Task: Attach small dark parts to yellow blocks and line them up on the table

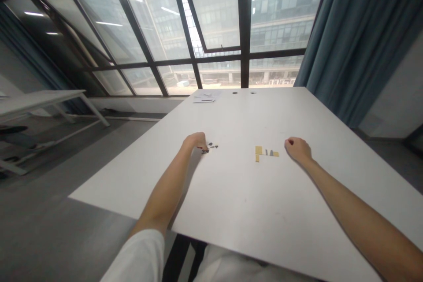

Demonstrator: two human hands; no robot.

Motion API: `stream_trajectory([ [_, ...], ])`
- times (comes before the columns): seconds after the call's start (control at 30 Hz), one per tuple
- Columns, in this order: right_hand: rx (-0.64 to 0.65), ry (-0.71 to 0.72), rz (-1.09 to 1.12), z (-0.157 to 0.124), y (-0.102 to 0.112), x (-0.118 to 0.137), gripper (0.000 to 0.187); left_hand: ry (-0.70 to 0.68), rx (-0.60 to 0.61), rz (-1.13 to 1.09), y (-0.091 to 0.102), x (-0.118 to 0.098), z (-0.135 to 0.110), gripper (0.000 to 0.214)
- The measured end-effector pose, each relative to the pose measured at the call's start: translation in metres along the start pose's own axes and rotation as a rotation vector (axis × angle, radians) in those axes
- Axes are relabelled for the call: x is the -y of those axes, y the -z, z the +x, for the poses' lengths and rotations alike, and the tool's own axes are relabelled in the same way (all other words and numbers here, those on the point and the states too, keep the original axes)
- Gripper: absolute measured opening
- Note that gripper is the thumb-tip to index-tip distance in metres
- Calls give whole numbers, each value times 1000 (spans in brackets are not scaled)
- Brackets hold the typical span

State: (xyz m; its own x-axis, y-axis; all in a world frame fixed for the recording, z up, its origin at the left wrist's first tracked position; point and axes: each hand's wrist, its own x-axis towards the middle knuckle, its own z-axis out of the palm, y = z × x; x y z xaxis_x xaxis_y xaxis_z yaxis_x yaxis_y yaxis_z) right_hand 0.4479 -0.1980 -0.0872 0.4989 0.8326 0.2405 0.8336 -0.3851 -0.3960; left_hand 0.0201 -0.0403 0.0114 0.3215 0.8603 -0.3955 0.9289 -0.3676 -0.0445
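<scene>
My left hand reaches down at the left of the table, its fingers bent together over some small dark flat pieces. Whether a piece is pinched between the fingertips is too small to make out. Just right of it lie a few more dark grey pieces. My right hand rests on the tabletop in a loose fist, with nothing visible in it. To its left is a group of flat pieces: a yellow square, a smaller yellow piece, a grey wedge-shaped piece and another yellow piece.
The white table stretches toward the windows. At its far end lie papers with a dark pen-like stick, and a round dark spot. Another table stands to the left. A blue curtain hangs at the right.
</scene>
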Motion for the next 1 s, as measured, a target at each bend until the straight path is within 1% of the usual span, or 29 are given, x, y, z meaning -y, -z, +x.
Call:
stream_trajectory([
  [0.1,-1,2,5,0,0,0,35,-12,-11,-56,2,8,1,17],
  [0.2,6,-3,-3,0,-1,0,34,-40,-34,-116,4,6,-1,23],
  [0.27,4,-5,-6,1,-2,-1,34,-74,-37,-124,3,-5,-5,25],
  [0.33,-2,-5,-4,2,-3,-1,34,-100,-50,-108,2,-20,-12,25],
  [0.4,-4,-4,0,2,-3,-2,35,-108,-66,-84,1,-36,-19,25],
  [0.5,0,-2,5,2,-3,-2,35,-119,-51,-53,-4,-56,-28,27],
  [0.63,1,-5,4,2,-3,0,34,-98,-58,-59,-13,-69,-27,33],
  [0.73,2,2,3,1,-2,0,34,-120,-82,-86,-15,-69,-22,35],
  [0.87,-4,3,10,1,-3,1,33,-181,-97,-106,-6,-58,-18,36],
  [0.93,-3,5,4,1,-4,0,34,-244,-79,-109,-1,-50,-17,35],
  [1.0,-1,7,-8,2,-4,0,34,-305,-28,-117,2,-43,-17,45],
])
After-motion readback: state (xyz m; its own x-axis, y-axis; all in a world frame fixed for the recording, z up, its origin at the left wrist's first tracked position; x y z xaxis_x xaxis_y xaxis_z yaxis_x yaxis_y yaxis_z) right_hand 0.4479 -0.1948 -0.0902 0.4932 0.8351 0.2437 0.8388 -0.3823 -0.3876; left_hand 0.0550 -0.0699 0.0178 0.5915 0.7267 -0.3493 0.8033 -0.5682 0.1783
